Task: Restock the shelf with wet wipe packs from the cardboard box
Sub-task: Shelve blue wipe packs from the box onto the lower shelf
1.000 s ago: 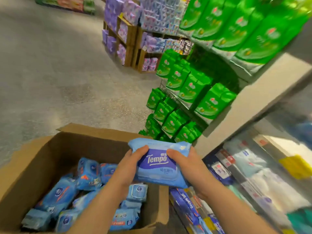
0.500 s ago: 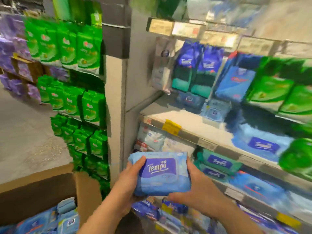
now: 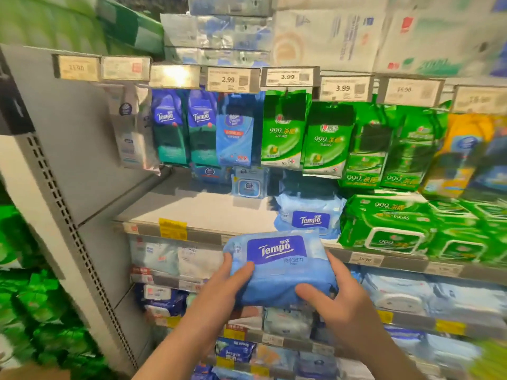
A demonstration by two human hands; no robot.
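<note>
I hold a blue Tempo wet wipe pack [image 3: 277, 270] with both hands just in front of the shelf edge. My left hand [image 3: 225, 290] grips its left end, thumb on top. Gripping the right end from below and the side is my right hand [image 3: 338, 305]. The grey shelf board [image 3: 197, 209] behind the pack is mostly bare on its left half. Another Tempo pack [image 3: 310, 215] lies on that shelf, right of the bare stretch. Only a brown corner of the cardboard box [image 3: 30, 373] shows at the bottom left.
Green 999 wipe packs [image 3: 389, 223] fill the shelf's right part. Hanging packs [image 3: 285, 130] dangle from hooks above, under price tags [image 3: 229, 79]. A grey upright panel [image 3: 71, 149] bounds the shelf on the left. Lower shelves hold pale blue packs [image 3: 397, 294].
My view has turned from the box to face the shelf. Both hands have lifted the Tempo pack up and forward, close to the shelf's front edge.
</note>
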